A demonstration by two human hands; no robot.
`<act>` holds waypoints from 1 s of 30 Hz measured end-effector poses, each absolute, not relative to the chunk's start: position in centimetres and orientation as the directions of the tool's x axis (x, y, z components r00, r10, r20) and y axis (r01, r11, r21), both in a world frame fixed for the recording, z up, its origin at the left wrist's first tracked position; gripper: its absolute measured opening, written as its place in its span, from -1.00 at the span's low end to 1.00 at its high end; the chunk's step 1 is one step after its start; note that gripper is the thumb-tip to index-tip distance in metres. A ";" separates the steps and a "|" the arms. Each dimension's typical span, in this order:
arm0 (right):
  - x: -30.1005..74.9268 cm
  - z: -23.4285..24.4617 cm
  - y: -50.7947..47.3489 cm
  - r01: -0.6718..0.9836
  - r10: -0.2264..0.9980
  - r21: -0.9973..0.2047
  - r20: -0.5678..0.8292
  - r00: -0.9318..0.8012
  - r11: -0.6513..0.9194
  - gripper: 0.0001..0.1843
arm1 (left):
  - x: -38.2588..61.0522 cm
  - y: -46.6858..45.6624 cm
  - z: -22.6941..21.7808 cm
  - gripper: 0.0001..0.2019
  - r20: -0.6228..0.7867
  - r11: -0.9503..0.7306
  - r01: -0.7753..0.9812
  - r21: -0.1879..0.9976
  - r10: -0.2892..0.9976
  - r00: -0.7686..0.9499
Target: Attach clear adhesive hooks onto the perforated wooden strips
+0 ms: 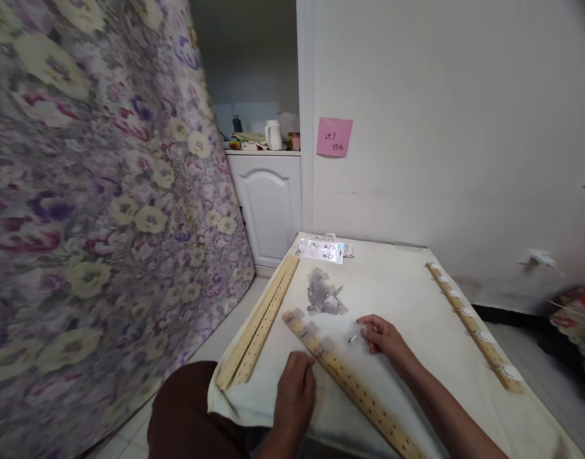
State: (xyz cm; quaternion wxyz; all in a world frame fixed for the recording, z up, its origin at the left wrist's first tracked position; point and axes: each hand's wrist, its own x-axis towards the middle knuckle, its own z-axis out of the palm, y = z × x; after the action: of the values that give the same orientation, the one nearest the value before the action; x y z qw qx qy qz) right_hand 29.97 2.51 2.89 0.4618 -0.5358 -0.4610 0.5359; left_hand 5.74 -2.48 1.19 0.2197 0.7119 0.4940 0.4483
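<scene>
A long wooden strip with rows of holes (354, 381) lies slantwise on the table between my hands. Several small metal pieces with clear plastic parts (319, 350) sit along its far end. My left hand (295, 387) is closed beside the strip's left edge, its fingertips close to the wood; anything inside is hidden. Over the table right of the strip, my right hand (385, 339) pinches a small shiny metal piece (353, 338), slightly blurred. Beyond the strip lies a pile of similar clear and metal pieces (323, 294).
Two more perforated strips (259, 322) lie along the table's left edge. Another strip (474, 328), carrying several whitish pieces, lies at the right edge. Clear packaging (321, 250) rests at the back, near the wall (445, 127). A floral curtain (110, 210) hangs at left.
</scene>
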 end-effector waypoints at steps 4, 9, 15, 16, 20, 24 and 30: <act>28.2 3.0 0.0 -0.034 0.986 -0.989 -0.137 -0.097 -0.141 -0.64 | 5.7 -3.3 1.2 -0.83 0.417 -0.414 0.506 0.757 0.901 0.114; 26.3 2.3 -0.7 0.000 0.968 -0.989 -0.145 -0.203 -0.149 -0.66 | 5.9 -4.9 0.9 -0.83 0.414 -0.441 0.500 0.746 0.894 0.170; 25.7 1.3 -0.3 0.036 0.972 -0.992 -0.124 -0.201 -0.119 -0.68 | 6.1 -5.2 0.1 -0.77 0.416 -0.482 0.511 0.712 0.876 0.246; 25.7 1.2 -0.2 0.040 0.973 -0.992 -0.123 -0.197 -0.117 -0.69 | 6.1 -5.1 0.0 -0.74 0.411 -0.483 0.517 0.707 0.875 0.255; 25.9 0.9 -0.1 0.065 0.965 -0.987 -0.158 -0.208 -0.148 -0.70 | 6.0 -5.1 -0.5 -0.62 0.400 -0.505 0.554 0.662 0.863 0.309; 26.0 0.5 -0.1 0.074 0.956 -0.982 -0.189 -0.225 -0.176 -0.71 | 5.9 -5.3 -0.8 -0.54 0.403 -0.530 0.600 0.600 0.848 0.345; 25.9 0.4 -0.1 0.111 0.962 -0.981 -0.182 -0.206 -0.162 -0.73 | 5.9 -5.5 -0.7 -0.50 0.389 -0.540 0.666 0.515 0.839 0.380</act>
State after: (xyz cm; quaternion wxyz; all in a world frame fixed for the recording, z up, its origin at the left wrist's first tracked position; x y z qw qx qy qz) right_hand 25.89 -0.14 0.42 0.3739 -0.5072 -0.5285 0.5688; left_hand 5.93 -5.46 -0.72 0.1377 0.8191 0.4593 0.3149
